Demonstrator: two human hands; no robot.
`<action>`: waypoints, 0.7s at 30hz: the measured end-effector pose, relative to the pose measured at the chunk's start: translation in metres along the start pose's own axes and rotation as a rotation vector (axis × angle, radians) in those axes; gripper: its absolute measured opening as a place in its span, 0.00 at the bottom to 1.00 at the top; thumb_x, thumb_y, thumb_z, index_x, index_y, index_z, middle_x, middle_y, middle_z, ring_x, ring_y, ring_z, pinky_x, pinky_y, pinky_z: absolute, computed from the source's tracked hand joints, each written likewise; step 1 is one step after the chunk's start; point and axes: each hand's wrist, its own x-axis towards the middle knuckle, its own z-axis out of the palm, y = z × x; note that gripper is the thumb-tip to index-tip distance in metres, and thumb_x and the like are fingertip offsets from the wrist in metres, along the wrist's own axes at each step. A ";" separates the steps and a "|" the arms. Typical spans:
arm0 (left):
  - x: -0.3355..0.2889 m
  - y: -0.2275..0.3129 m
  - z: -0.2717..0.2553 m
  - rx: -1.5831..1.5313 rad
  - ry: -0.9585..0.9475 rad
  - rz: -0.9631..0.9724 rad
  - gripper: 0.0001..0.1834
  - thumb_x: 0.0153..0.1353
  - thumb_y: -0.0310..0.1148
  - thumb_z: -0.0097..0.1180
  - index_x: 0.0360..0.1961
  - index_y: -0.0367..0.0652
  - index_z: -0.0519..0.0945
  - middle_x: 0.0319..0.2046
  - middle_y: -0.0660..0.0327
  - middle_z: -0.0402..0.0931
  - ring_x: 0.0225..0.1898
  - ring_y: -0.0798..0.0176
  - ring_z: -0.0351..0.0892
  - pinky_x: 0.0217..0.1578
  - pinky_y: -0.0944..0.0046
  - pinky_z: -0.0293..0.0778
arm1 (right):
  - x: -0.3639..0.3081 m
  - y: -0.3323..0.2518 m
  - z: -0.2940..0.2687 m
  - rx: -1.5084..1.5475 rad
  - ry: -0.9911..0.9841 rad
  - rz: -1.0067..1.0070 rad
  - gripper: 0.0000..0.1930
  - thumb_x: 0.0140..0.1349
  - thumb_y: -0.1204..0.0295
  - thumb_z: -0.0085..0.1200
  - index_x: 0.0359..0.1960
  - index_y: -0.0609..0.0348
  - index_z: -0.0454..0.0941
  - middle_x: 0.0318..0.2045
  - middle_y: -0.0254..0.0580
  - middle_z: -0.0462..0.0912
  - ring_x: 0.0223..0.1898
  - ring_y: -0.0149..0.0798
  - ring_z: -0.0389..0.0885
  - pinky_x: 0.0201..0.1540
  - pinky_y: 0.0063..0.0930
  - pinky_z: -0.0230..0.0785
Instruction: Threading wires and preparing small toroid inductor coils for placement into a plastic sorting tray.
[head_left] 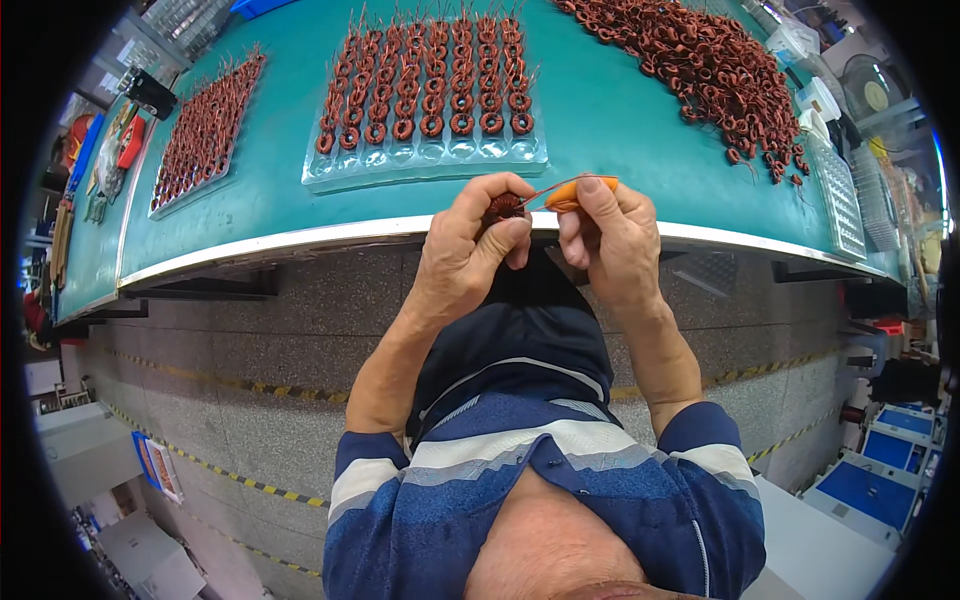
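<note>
Close to the front edge of the green workbench [640, 140], my left hand [462, 245] pinches a small ring-shaped coil wound with red-brown copper wire [505, 206]. My right hand [625, 235], just to its right, is closed on an orange-handled tool [565, 195]. The tool's thin tip points at the coil, its exact shape too small to tell. A length of copper wire runs from the coil over toward my right fingers. Beyond my hands lies a clear plastic tray [335, 180] with rows of similar coils, their wire ends sticking up.
A second clear tray [160, 208] of coils lies at the left. Loose coils form a large heap [700, 75] at the far right. Near the right end is a clear tray with round pockets [838, 195]. A black device [150, 93] stands at the back left.
</note>
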 end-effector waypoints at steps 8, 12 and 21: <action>-0.002 -0.005 -0.018 -0.266 -0.110 -0.228 0.12 0.69 0.29 0.45 0.51 0.35 0.66 0.24 0.62 0.70 0.20 0.69 0.72 0.22 0.71 0.70 | 0.004 0.012 0.004 -0.156 0.027 -0.119 0.13 0.66 0.74 0.46 0.50 0.66 0.70 0.20 0.36 0.73 0.16 0.22 0.66 0.19 0.14 0.58; -0.006 -0.022 -0.019 -0.089 -0.189 -0.197 0.15 0.71 0.38 0.43 0.44 0.35 0.72 0.21 0.63 0.70 0.23 0.71 0.72 0.24 0.72 0.69 | -0.002 0.025 -0.003 -0.016 0.067 -0.032 0.09 0.64 0.69 0.56 0.32 0.61 0.73 0.15 0.35 0.73 0.11 0.24 0.68 0.13 0.15 0.57; -0.014 -0.005 -0.018 0.238 -0.205 -0.113 0.15 0.70 0.37 0.46 0.51 0.39 0.70 0.22 0.63 0.71 0.21 0.71 0.69 0.25 0.70 0.68 | -0.001 0.029 -0.011 0.115 -0.059 0.123 0.13 0.61 0.62 0.60 0.30 0.59 0.73 0.15 0.34 0.74 0.12 0.24 0.69 0.13 0.14 0.56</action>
